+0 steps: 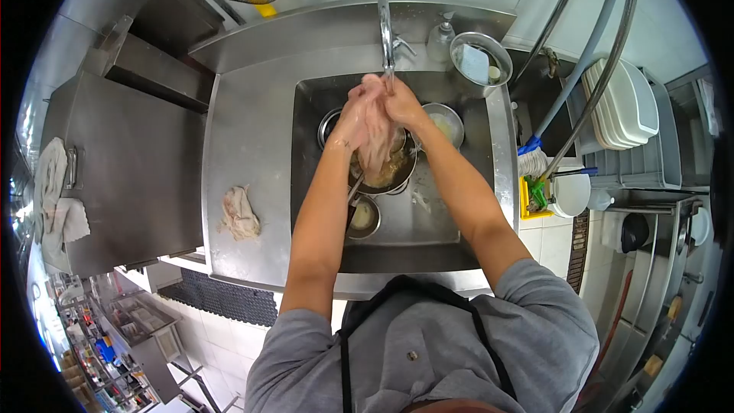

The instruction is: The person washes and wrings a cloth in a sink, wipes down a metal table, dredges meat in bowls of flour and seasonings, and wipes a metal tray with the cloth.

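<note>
Under the chrome faucet, my left hand and my right hand are closed on a limp, wet, pinkish cloth. It hangs between them over the sink. Below it a pot holds brownish liquid, partly hidden by the cloth and my left hand. A small saucepan sits nearer to me, holding something pale. Beyond my right wrist rests a metal bowl, and another round vessel shows partly behind my left hand.
On the left counter lies a crumpled pale cloth. A soap bottle and a metal bowl with a light-blue sponge stand behind the sink. Hoses hang at right, near stacked white tubs.
</note>
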Demonstrator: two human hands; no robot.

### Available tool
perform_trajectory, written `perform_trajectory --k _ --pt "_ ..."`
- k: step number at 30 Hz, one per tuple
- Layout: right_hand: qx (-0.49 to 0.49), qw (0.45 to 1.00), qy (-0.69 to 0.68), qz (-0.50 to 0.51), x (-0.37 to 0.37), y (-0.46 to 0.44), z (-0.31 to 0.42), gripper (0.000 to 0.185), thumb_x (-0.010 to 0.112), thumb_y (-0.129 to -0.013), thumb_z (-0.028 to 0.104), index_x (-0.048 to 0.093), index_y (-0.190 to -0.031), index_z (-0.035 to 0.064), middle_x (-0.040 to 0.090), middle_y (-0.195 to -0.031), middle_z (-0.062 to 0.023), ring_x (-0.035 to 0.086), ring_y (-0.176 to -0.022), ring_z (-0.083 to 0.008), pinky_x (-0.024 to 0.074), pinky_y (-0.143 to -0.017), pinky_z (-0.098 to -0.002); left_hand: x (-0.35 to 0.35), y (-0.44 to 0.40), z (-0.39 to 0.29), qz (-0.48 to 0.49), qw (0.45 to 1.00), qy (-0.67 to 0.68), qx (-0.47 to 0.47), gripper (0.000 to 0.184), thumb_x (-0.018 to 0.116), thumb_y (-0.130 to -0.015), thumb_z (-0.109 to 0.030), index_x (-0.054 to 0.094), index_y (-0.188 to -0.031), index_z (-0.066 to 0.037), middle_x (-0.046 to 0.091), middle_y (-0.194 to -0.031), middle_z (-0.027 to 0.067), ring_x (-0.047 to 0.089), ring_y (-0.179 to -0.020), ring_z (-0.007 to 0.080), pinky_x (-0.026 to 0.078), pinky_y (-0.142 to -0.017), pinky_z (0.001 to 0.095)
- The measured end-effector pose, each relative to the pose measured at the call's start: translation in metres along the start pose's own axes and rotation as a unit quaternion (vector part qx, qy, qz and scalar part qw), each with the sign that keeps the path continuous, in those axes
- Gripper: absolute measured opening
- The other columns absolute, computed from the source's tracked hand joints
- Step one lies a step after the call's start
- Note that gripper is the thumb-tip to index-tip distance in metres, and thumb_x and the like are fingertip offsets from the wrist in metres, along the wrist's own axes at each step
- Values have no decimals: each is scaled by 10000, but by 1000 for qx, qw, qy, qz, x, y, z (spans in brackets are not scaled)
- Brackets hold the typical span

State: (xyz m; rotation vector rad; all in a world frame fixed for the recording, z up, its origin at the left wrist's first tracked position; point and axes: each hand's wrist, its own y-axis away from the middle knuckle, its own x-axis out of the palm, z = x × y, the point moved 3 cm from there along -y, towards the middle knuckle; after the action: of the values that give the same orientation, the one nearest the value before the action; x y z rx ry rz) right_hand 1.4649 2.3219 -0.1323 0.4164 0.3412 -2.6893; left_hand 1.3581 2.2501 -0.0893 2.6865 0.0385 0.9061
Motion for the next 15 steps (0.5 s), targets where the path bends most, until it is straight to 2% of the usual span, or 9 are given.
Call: perform_trajectory --k 1,2,3,5,7,10,13,14,15 --pt "55 988 -146 -16 -5 -1 0 261 558 -971 274 553 -978 14 608 -861 -126 586 -804 -231 482 -753 -378 8 9 -7 -64 989 -133 4 273 659 -924 -245 597 -1053 -12 641 -934 24 574 -1022 116 451 -900 316" --pt "111 951 -289 -30 -8 -1 -1 241 547 -977 255 534 -958 15 613 -854 -134 576 -789 -220 482 -731 -372 -5 10 -8 -10 962 -269 36 306 748 -824 -126 630 -1072 7 661 -893 23 596 -958 88 476 -842 283" --pt "112 950 -288 -30 -12 0 0 241 547 -977 255 534 -958 15 613 -854 -134 576 -789 -220 482 -731 -372 -15 14 -14 -10 963 -269 35 306 748 -824 -126 630 -1072 7 661 -893 23 596 -958 88 476 -842 283" --pt "13 981 -183 -54 -22 3 12 220 561 -977 224 497 -957 15 591 -849 -94 531 -796 -150 478 -718 -343 -37 23 -15 -2 919 -382 -98 236 766 -810 -138 665 -980 -10 655 -847 4 607 -810 75 493 -731 246" --pt "-15 992 -119 -37 -32 19 42 253 591 -958 242 511 -951 3 612 -879 -111 553 -792 -177 481 -737 -361 -42 32 -28 9 922 -381 -63 149 777 -804 -124 698 -901 -42 668 -827 -13 592 -722 57 475 -645 224" --pt "-13 952 142 271 -30 19 40 286 680 -879 268 675 -1044 34 643 -986 -107 587 -858 -214 485 -769 -397 -41 37 -47 13 925 -380 -2 166 791 -788 -138 696 -871 -29 654 -798 -17 555 -721 60 450 -657 233" --pt "-88 974 -12 207 -46 21 39 293 736 -839 215 708 -1085 58 592 -912 -26 556 -764 -139 473 -715 -297 -50 41 -64 59 813 -576 -67 163 766 -801 -171 697 -869 -40 650 -800 -14 547 -731 80 452 -684 256" --pt "77 979 -84 169 -58 28 50 271 731 -818 153 697 -1054 24 633 -990 -43 594 -850 -136 476 -766 -284 -67 40 -63 58 815 -573 -66 163 766 -801 -171 697 -869 -40 650 -800 -14 547 -731 80 452 -684 256" --pt "77 979 -77 175 -61 33 49 271 731 -818 153 697 -1054 24 633 -990 -43 594 -850 -136 476 -766 -284 -91 37 -51 88 834 -540 -69 169 749 -829 -184 674 -908 -55 645 -832 -14 570 -780 95 465 -730 273"
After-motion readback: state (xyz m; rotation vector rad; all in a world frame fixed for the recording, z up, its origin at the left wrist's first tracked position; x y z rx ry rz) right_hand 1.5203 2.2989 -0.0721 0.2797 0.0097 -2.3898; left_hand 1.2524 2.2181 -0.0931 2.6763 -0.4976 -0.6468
